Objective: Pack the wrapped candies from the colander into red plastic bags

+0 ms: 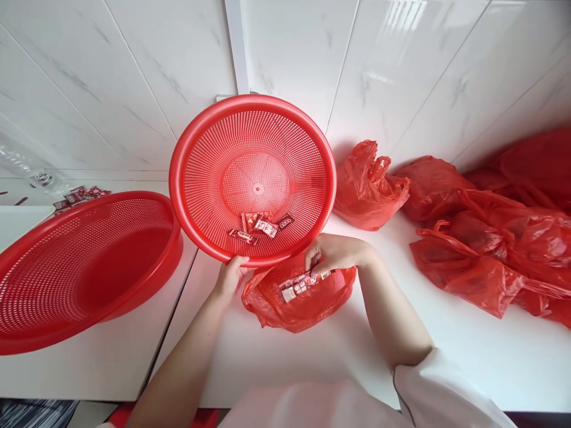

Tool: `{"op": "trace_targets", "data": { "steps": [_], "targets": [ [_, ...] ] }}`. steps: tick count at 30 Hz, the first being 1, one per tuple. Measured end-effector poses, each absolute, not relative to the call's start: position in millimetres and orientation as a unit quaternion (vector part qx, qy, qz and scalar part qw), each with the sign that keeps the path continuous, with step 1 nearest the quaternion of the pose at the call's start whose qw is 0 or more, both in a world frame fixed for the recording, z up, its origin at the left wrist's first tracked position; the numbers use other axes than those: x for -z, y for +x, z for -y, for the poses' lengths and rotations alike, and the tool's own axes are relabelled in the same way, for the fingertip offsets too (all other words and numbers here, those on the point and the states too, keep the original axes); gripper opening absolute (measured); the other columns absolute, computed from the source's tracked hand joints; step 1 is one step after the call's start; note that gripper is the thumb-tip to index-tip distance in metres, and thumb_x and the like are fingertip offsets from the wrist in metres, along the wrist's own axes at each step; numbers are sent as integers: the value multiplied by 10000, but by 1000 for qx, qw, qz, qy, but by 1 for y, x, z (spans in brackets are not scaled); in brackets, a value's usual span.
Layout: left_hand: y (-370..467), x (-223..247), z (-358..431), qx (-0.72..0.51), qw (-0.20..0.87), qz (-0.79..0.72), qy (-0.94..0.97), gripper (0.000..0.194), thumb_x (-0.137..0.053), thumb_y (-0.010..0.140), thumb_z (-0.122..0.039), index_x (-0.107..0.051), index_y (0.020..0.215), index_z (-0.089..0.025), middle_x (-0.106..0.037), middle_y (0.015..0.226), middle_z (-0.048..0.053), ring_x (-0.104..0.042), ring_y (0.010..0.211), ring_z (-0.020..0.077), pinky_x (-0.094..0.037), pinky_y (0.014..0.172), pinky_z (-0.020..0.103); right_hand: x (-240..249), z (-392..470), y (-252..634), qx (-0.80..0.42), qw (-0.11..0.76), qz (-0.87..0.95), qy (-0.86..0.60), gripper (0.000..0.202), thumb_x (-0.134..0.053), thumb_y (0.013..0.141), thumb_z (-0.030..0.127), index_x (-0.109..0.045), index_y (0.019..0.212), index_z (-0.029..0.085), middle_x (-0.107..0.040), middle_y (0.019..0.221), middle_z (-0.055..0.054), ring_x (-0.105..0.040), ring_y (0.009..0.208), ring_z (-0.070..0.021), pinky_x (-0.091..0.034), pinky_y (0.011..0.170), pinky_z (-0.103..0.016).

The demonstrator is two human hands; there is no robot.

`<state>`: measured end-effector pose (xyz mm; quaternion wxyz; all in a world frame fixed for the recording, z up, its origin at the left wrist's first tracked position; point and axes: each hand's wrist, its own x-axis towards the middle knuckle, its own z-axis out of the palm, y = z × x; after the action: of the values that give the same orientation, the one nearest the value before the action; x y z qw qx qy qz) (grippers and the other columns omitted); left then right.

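Basket [257, 172], upper centre, gripped at rim by left hand [231, 277]. Packets [294, 290], lower centre, in bag [267, 306], under curled right hand [338, 252]; hold unclear.

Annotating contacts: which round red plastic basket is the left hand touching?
The middle basket, with small red wrapped packets inside: the left hand holds its near rim. No hand touches the other basket, further left.

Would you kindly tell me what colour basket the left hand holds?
The basket is red, best seen in the head view.
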<state>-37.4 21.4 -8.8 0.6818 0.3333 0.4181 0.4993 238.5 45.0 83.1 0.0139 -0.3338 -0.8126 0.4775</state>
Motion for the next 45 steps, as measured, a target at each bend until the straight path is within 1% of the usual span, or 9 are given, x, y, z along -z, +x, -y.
{"op": "trace_targets", "data": {
  "steps": [3, 11, 18, 21, 25, 28, 33, 41, 45],
  "targets": [
    [-37, 8, -21, -500, 680, -422, 330, 250, -601, 712, -227, -710, 915, -128, -730, 873, 91, -669, 961, 305, -548, 791, 392, -81, -43, 238, -451, 19, 822, -347, 145, -624, 764, 195, -746, 842, 190, -742, 823, -16, -676, 768, -155, -501, 694, -240],
    [-30, -3, -12, -445, 702, -471, 294, 329, -639, 679, -284, -688, 945, -96, -731, 867, 109, -694, 860, 313, -550, 727, 394, -69, -54, 222, -251, 275, 819, -436, 206, -492, 912, 228, -675, 1001, 195, -714, 942, -28, -653, 812, -136, -488, 767, -266],
    [-12, -3, 1, -441, 725, -448, 281, 369, -631, 697, -244, -654, 1037, -103, -731, 901, 97, -696, 856, 297, -547, 730, 393, -32, -63, 189, -113, 203, 818, -527, 573, -678, 786, 353, -512, 1303, 172, -637, 1134, -151, -625, 978, -286, -498, 801, -388],
    [-15, -1, -1, -449, 717, -451, 284, 354, -639, 688, -235, -661, 1018, -110, -732, 873, 86, -693, 863, 295, -547, 726, 387, -26, -67, 187, -218, 264, 780, -524, 446, -634, 809, 274, -551, 1237, 178, -655, 1116, -124, -635, 974, -249, -492, 869, -388],
    [-25, 4, -8, -443, 733, -438, 273, 327, -620, 707, -256, -682, 996, -117, -728, 878, 93, -690, 880, 292, -543, 746, 393, -30, -74, 194, -565, 403, 600, -399, 319, -571, 855, 313, -584, 1137, 164, -674, 1105, -100, -662, 952, -201, -537, 859, -367],
    [-30, 7, -15, -480, 721, -401, 299, 313, -610, 724, -240, -692, 1010, -143, -723, 928, 85, -679, 923, 277, -535, 780, 383, -38, -75, 197, -712, 441, 449, -311, 301, -538, 888, 357, -612, 1092, 148, -680, 1110, -113, -676, 950, -202, -574, 812, -356],
    [-33, 8, -20, -516, 701, -376, 318, 279, -582, 745, -192, -698, 996, -154, -716, 966, 77, -653, 996, 269, -528, 813, 375, -43, -71, 198, -739, 420, 438, -293, 297, -645, 846, 336, -668, 1056, 128, -705, 1064, -114, -695, 916, -182, -590, 778, -283],
    [-33, 6, -21, -531, 685, -374, 330, 308, -584, 743, -191, -691, 1031, -164, -708, 996, 78, -655, 984, 269, -534, 789, 371, -42, -68, 200, -720, 374, 504, -296, 368, -667, 824, 407, -683, 1083, 147, -706, 1076, -115, -702, 891, -181, -580, 779, -299],
    [-33, 7, -21, -528, 680, -388, 329, 272, -591, 736, -196, -698, 984, -164, -709, 967, 80, -656, 975, 273, -532, 790, 379, -50, -64, 203, -704, 351, 536, -308, 372, -658, 823, 427, -700, 1050, 136, -735, 958, -96, -701, 839, -174, -557, 819, -330]
  ]
}}
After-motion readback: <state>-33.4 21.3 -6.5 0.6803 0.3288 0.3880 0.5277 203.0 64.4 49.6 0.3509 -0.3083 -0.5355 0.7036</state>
